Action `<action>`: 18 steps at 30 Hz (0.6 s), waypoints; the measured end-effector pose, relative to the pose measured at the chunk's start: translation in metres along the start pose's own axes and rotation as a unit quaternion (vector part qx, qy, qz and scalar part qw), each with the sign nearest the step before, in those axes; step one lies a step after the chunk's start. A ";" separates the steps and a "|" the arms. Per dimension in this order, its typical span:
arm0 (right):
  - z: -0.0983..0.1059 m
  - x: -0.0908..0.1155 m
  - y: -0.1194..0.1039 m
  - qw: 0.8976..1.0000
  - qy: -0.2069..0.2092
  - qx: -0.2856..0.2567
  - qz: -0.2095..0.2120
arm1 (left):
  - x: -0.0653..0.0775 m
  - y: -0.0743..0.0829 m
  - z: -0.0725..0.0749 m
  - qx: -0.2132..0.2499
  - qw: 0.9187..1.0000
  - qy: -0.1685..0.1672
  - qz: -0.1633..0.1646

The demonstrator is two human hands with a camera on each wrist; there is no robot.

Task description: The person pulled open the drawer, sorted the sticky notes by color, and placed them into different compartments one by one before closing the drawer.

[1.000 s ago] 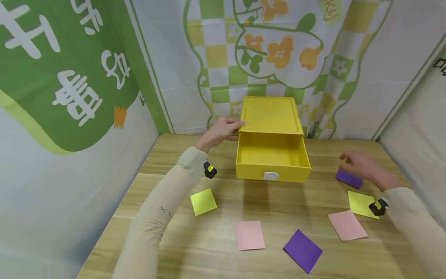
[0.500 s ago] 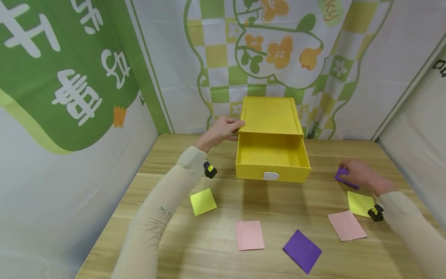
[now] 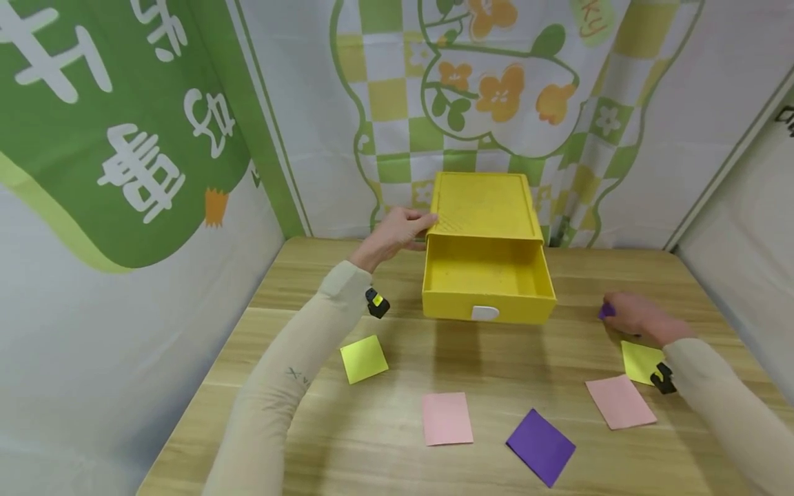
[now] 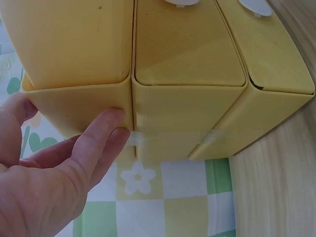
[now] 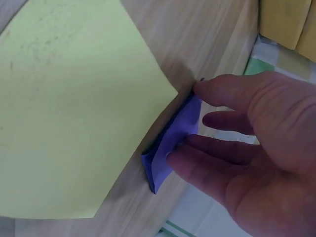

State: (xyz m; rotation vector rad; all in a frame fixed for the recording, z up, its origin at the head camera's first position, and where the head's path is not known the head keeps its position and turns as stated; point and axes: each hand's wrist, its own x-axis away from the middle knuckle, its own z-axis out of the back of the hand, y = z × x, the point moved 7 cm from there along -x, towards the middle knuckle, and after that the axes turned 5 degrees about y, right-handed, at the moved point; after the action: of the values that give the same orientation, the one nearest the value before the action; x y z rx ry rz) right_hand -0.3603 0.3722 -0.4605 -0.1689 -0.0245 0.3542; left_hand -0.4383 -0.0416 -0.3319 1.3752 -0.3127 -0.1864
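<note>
A yellow drawer unit (image 3: pixel 484 203) stands at the back of the table, its top drawer (image 3: pixel 480 306) pulled out with a bare floor showing. My left hand (image 3: pixel 397 231) holds the unit's upper left edge, thumb on top and fingers against the side (image 4: pixel 173 118). At the right, my right hand (image 3: pixel 639 315) pinches a folded purple paper (image 5: pixel 173 140) low over the table. Most of that paper is hidden by the hand in the head view. Beside it lies a yellow paper (image 5: pixel 74 113), partly covered by my wrist in the head view.
Across the wooden table (image 3: pixel 347 441) lie another yellow paper (image 3: pixel 364 359), two pink papers, one front-centre (image 3: pixel 447 419) and one further right (image 3: pixel 620 402), and a second purple paper (image 3: pixel 542 448). Printed cloth (image 3: pixel 397 103) walls close off the back and sides.
My right hand has come down and closed its fingers on the purple paper, which now shows less under the hand. My left hand and the drawer unit have stayed in place.
</note>
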 end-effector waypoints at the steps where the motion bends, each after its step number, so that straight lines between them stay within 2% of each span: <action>1: 0.001 0.000 -0.002 1.000 0.002 0.001 0.002 | 0.000 0.000 0.000 0.000 1.000 -0.002 -0.001; 9: 0.000 0.003 -0.012 1.000 -0.003 0.022 0.016 | 0.000 -0.004 0.001 -0.009 1.000 -0.001 -0.006; 18: -0.003 0.007 -0.010 0.999 0.037 0.029 0.008 | -0.001 -0.003 0.000 -0.007 1.000 -0.001 -0.007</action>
State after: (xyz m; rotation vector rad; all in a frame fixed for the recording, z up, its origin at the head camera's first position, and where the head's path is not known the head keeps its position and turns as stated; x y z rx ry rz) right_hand -0.3497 0.3647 -0.4616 -0.1241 0.0594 0.3640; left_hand -0.4393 -0.0418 -0.3350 1.3633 -0.3030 -0.2007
